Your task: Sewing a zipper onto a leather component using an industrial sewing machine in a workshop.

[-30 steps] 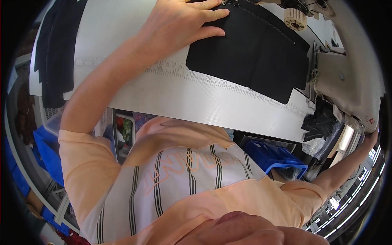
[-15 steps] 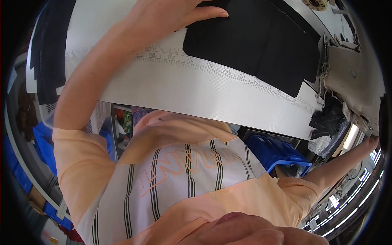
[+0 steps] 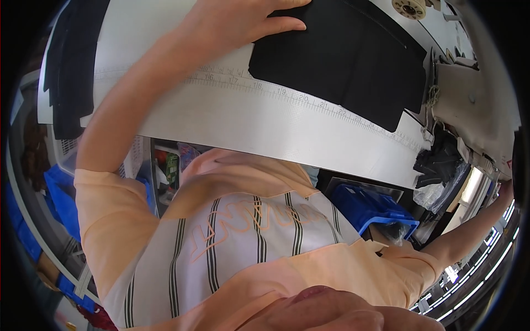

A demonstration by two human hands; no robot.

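My left hand (image 3: pixel 243 25) lies on a black fabric piece (image 3: pixel 337 60) with notched corners and a stitched line along its far side. Thumb and one finger stretch out over the cloth, spread apart; the other fingertips pass out of the picture at the top. Beneath the fabric is a white tabletop (image 3: pixel 237 118) with a printed measuring scale. At the far right, my right arm reaches up beside the pale sewing machine (image 3: pixel 469 94). Only the edge of my right hand (image 3: pixel 505 190) shows there, with its fingers hidden, so what it touches cannot be made out.
More black fabric pieces (image 3: pixel 72 71) hang over the table's left end. A bunched black cloth (image 3: pixel 439 160) and clear plastic (image 3: pixel 430 196) sit below the machine. A blue bin (image 3: pixel 370 207) stands under the table's front edge. A numbered dial (image 3: pixel 409 7) shows at the top right.
The view has shifted slightly. More of a left-hand finger shows over the fabric, and my right forearm appears a little farther toward the right edge.
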